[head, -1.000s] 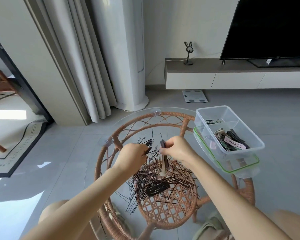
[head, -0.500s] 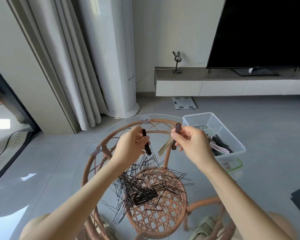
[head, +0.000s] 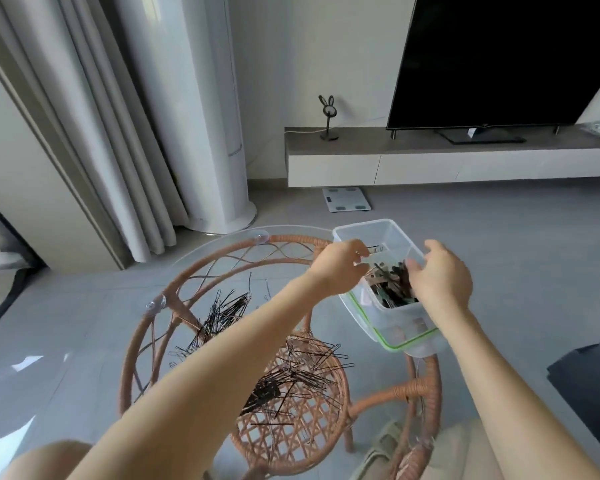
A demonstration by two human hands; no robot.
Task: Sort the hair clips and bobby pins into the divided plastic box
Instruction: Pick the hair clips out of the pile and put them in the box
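The clear divided plastic box [head: 388, 227] stands on its green-rimmed lid at the right edge of the round glass table [head: 201, 247]. Its near compartment holds several dark and beige hair clips [head: 390, 289]; a few thin pins lie in the far one. My left hand [head: 338, 268] reaches over the box's left wall with its fingers curled above the divider. My right hand [head: 442, 277] hovers over the hair clips, fingers pointing down into that compartment. Whether either hand holds a clip is hidden. A loose pile of black bobby pins [head: 302, 368] lies on the glass, partly under my left forearm.
The glass top rests on a rattan frame [head: 160, 327] with a woven lower shelf. Beyond are a white tower unit [head: 222, 168], curtains, a floor scale [head: 345, 199] and a TV [head: 506, 57] on a low cabinet. A dark object lies on the floor at right.
Both hands lifted hair clips out of the bobby pin pile and carried them right to the box. The camera swung right and down after them.
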